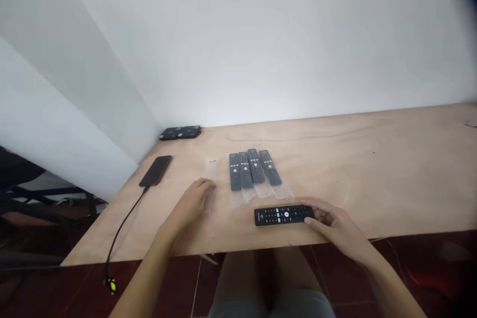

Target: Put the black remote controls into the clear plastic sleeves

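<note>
A black remote control [274,215] lies lengthwise near the table's front edge, its buttons facing up. My right hand [331,221] grips its right end between thumb and fingers. To the left, a clear plastic sleeve [211,171] with nothing visible inside lies flat on the table. My left hand [197,198] is on its lower part, fingers together and curled at the film; the thumb is mostly hidden. Between and beyond my hands several more remotes [245,169] lie side by side in clear sleeves, whose loose ends point towards me.
A phone [155,171] with a black cable [122,223] hanging over the edge lies on the left of the wooden table [354,174]. Two flat black boxes [180,132] sit in the back left corner, against the white wall [279,44].
</note>
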Demonstrator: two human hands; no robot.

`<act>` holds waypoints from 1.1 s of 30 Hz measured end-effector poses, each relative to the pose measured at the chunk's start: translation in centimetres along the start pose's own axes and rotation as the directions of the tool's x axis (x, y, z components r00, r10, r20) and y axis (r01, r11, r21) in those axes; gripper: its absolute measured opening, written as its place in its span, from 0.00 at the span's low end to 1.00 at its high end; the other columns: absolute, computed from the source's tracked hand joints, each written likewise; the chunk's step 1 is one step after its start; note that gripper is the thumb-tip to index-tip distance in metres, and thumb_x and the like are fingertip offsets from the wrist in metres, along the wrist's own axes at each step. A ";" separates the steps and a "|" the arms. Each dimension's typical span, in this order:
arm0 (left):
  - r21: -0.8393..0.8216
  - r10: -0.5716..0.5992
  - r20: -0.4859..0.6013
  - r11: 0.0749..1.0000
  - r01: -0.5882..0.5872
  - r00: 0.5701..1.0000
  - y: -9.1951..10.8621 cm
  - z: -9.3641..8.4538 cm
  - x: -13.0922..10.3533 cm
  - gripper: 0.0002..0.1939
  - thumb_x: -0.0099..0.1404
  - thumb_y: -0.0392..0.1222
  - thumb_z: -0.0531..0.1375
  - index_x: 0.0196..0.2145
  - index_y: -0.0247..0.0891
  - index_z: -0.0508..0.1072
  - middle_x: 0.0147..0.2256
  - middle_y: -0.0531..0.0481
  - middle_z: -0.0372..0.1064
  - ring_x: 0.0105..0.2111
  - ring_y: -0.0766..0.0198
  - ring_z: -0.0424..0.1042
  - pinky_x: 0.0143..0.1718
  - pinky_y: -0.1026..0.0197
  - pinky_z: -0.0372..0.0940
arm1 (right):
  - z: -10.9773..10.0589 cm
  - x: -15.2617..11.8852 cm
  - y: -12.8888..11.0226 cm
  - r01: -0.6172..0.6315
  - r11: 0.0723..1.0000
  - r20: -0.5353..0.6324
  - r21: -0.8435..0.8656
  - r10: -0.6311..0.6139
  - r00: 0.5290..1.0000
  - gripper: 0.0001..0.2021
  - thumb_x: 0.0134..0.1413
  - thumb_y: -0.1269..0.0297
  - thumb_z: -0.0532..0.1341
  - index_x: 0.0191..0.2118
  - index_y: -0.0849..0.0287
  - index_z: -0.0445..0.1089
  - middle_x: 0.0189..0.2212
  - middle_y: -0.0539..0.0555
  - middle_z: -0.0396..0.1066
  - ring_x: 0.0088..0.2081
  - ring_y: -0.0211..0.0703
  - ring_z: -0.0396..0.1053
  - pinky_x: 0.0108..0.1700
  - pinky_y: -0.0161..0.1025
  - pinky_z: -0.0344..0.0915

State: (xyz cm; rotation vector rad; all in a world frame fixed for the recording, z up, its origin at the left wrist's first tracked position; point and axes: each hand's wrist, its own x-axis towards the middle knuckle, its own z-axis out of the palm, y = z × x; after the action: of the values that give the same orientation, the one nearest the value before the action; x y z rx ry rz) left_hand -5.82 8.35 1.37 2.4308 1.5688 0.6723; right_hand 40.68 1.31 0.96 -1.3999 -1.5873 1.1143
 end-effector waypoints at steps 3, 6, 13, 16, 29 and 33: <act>-0.014 0.014 0.012 1.000 -0.013 1.000 -1.1 0.3 2.4 0.20 0.76 0.31 0.49 0.54 0.40 0.78 0.54 0.41 0.76 0.52 0.53 0.77 0.58 0.47 0.73 | 0.6 0.0 -0.3 0.023 0.999 0.023 -0.026 -0.022 0.999 0.24 0.60 0.49 0.71 0.61 0.47 0.81 0.39 0.52 0.80 0.34 0.49 0.70 0.38 0.46 0.73; -0.006 0.021 -0.002 1.000 -0.021 1.000 -1.4 0.6 3.4 0.19 0.77 0.33 0.49 0.52 0.39 0.78 0.53 0.40 0.75 0.52 0.53 0.77 0.58 0.46 0.72 | 1.4 0.0 -0.5 0.061 0.998 0.042 -0.031 -0.060 0.997 0.23 0.63 0.51 0.69 0.62 0.45 0.80 0.50 0.53 0.81 0.35 0.47 0.68 0.40 0.46 0.72; 0.032 0.022 -0.124 0.999 -0.019 0.992 0.2 0.5 0.9 0.18 0.80 0.38 0.51 0.60 0.40 0.74 0.61 0.39 0.71 0.63 0.48 0.70 0.67 0.39 0.66 | 3.5 0.5 -0.6 0.092 0.995 0.088 -0.025 -0.089 0.992 0.21 0.63 0.53 0.69 0.61 0.44 0.80 0.63 0.55 0.76 0.35 0.46 0.68 0.40 0.45 0.73; 0.029 0.033 -0.098 0.999 -0.030 0.995 0.6 0.7 -0.1 0.16 0.81 0.45 0.53 0.57 0.42 0.77 0.60 0.41 0.73 0.62 0.47 0.72 0.66 0.39 0.68 | 4.3 0.8 -0.6 0.116 0.992 0.100 -0.055 -0.110 0.989 0.21 0.64 0.54 0.68 0.61 0.46 0.79 0.64 0.55 0.75 0.32 0.42 0.65 0.37 0.44 0.73; 0.052 -0.028 -0.157 0.998 0.036 0.987 -0.3 1.0 -3.5 0.14 0.80 0.45 0.55 0.55 0.44 0.77 0.58 0.42 0.75 0.59 0.47 0.74 0.62 0.40 0.71 | 11.5 0.4 -4.5 0.438 0.808 0.241 -0.395 -0.369 0.898 0.24 0.73 0.62 0.64 0.70 0.47 0.66 0.60 0.59 0.74 0.59 0.61 0.71 0.62 0.58 0.72; 0.056 -0.037 -0.192 0.997 0.048 0.981 -0.5 1.3 -3.7 0.12 0.80 0.44 0.56 0.53 0.44 0.77 0.55 0.42 0.75 0.57 0.46 0.75 0.61 0.40 0.71 | 14.7 0.7 -5.5 0.475 0.743 0.255 -0.472 -0.400 0.880 0.26 0.73 0.60 0.64 0.71 0.51 0.62 0.61 0.63 0.72 0.59 0.64 0.71 0.60 0.62 0.72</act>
State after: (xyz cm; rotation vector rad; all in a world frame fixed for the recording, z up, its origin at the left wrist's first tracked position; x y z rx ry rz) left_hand -6.91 5.35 -0.96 2.4298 1.7295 0.8862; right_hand 25.01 -0.18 0.85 -1.1729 -2.2990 0.5105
